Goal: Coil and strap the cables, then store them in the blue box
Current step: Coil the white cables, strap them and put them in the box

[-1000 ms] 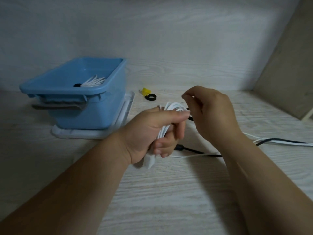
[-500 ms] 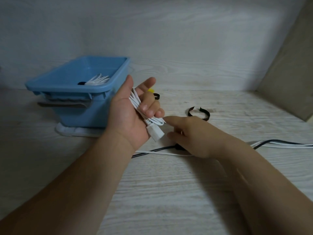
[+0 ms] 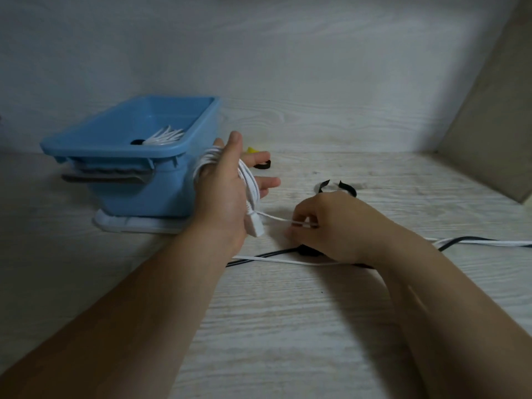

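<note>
Left grip [image 3: 227, 194]: fingers straight, serving as spool for cable [image 3: 250, 184] coil.
Right grip [image 3: 331, 226]: pinching cable tail, 3 o'clock, for tension.

Dim, cool, bluish frame. Wall [image 3: 288, 53] is brightest at upper centre and right and falls to grey at the left. A soft, broad shadow lies on the counter [image 3: 288, 326] just left of the right forearm; the counter left of the box [image 3: 129, 194] is dark too. The lower-left forearm is near black. The white cable [image 3: 250, 188] is the lightest item. The right hand [image 3: 331, 226] is slightly smeared at the fingers, and detail is soft overall. Wide-angle bend: the counter's back edge bows and the side panel [image 3: 489, 110] leans.
</note>
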